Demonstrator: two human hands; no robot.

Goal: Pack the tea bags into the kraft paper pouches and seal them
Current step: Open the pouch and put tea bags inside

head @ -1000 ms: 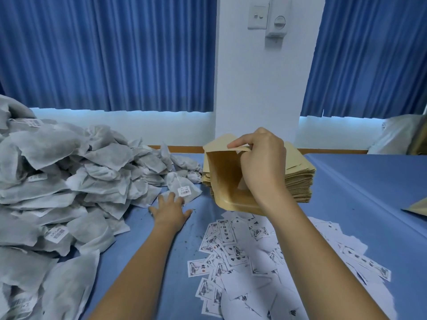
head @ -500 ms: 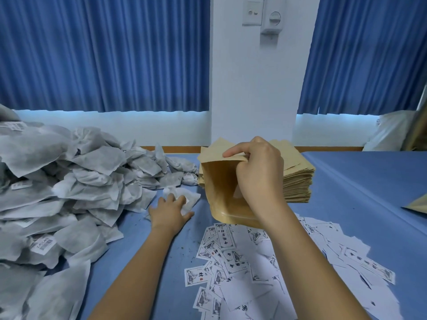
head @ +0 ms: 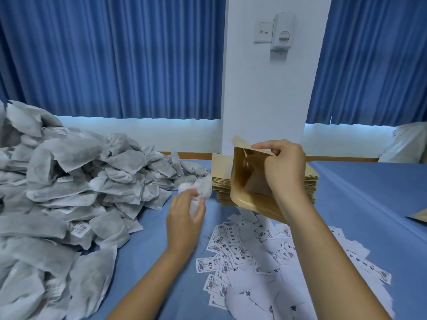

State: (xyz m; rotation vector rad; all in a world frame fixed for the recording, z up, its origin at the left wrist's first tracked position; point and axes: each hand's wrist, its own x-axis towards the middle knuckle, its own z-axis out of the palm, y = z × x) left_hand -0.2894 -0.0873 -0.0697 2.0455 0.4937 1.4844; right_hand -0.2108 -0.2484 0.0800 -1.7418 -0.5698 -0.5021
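Observation:
My right hand (head: 283,168) pinches the top edge of an open kraft paper pouch (head: 246,179), holding its mouth wide and turned to the left, above the table. My left hand (head: 184,218) grips a white tea bag (head: 201,192), lifted off the table just left of the pouch mouth; the bag is blurred. A large heap of grey-white tea bags (head: 69,185) covers the left side of the table. Behind the held pouch lies a flat stack of kraft pouches (head: 221,181).
Several printed paper labels (head: 254,255) are scattered on the blue tablecloth (head: 369,204) under and in front of my right arm. Another kraft pouch corner (head: 419,215) shows at the right edge. Blue curtains and a white pillar with a wall switch stand behind.
My left hand has closed on a tea bag at the heap's edge and lifted it toward the pouch. My right hand has raised the pouch and turned its mouth leftward.

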